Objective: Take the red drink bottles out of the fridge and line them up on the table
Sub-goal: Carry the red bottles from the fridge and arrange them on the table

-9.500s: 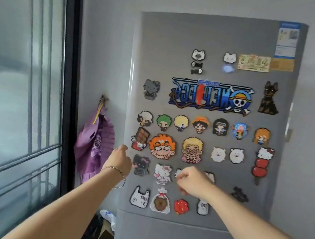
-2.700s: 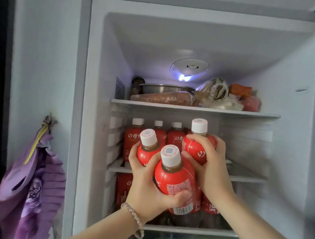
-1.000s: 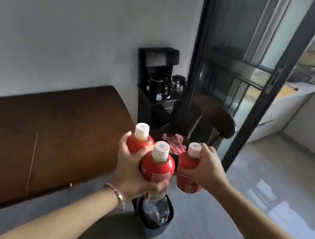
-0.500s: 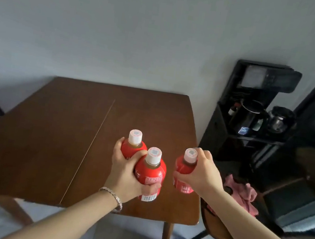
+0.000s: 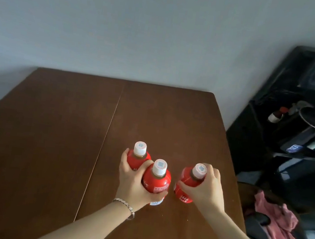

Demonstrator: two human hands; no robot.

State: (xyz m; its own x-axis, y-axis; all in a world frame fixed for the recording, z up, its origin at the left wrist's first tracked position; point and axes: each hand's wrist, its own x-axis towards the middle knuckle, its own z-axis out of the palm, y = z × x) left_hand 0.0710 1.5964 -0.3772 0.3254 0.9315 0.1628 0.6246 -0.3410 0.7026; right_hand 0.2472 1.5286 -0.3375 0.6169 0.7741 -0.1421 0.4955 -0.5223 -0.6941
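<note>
Three red drink bottles with white caps are over the right half of the brown wooden table (image 5: 50,135). My left hand (image 5: 134,184) grips two of them at once: a rear bottle (image 5: 138,158) and a front bottle (image 5: 157,179). My right hand (image 5: 205,190) holds the third bottle (image 5: 187,183) just to their right. All three stand upright, low over the tabletop; whether their bases touch it I cannot tell. The fridge is out of view.
The table's right edge lies just beyond my right hand. Right of it stands a black rack (image 5: 300,126) with a kettle and small items. A pink cloth (image 5: 279,225) lies on a dark chair below. A grey wall backs the table.
I have come closer to the table, and both hands have carried the three bottles further in over the tabletop and lower. The grips are unchanged.
</note>
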